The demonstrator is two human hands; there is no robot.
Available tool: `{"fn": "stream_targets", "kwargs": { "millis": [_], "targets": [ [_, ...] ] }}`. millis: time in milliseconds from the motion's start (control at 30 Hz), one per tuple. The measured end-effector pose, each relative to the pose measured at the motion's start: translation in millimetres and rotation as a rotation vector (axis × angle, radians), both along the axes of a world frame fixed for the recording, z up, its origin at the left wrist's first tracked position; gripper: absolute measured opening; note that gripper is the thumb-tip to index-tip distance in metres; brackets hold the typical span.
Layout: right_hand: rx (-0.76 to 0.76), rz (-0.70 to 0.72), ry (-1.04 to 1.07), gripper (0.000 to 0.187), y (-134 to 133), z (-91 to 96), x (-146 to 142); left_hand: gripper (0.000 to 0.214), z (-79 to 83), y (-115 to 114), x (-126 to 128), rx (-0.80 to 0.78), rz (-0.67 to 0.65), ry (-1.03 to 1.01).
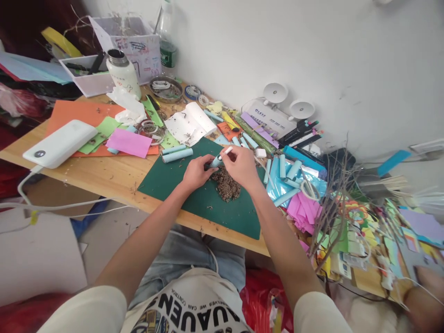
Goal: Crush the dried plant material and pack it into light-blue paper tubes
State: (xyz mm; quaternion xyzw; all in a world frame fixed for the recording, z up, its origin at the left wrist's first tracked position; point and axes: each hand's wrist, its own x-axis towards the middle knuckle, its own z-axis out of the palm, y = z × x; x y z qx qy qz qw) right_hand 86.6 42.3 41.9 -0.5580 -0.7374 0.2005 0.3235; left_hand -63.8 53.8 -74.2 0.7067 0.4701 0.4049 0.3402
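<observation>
My left hand (198,174) is closed around a short light-blue paper tube (216,162), above the dark green mat (187,194). My right hand (240,163) pinches a slim white stick (227,151) at the tube's upper end. Whether the stick reaches inside the tube is hard to make out. Just below both hands lies a heap of brown dried crumbs (227,186), with loose bits scattered around it. Two more light-blue rolls (177,155) rest left of my hands, at the mat's upper left edge.
Several light-blue rolls (294,170) lie on the right beside scissors (310,189), pink paper (304,212) and dry twigs (335,203). At left are a white power bank (59,143) with a cable and an uncapped white bottle (123,74). A wall stands behind the table.
</observation>
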Motion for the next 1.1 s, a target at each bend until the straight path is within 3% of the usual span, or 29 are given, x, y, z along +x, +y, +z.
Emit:
{"fn": "stream_targets", "kwargs": {
  "millis": [433,800,1100],
  "targets": [
    [0.041,0.008,-0.054,0.017,0.1,0.6,5.7,0.020,3.7,-1.7,-0.8,-0.009,0.010,0.012],
    [0.019,-0.033,0.065,0.021,2.7,-4.0,-2.2,0.018,3.1,-1.2,-1.3,-0.007,-0.002,-0.003],
    [0.013,0.004,-0.080,0.017,0.2,3.2,-2.8,0.018,1.5,-1.3,-0.8,0.006,-0.009,-0.014]
  ]
}}
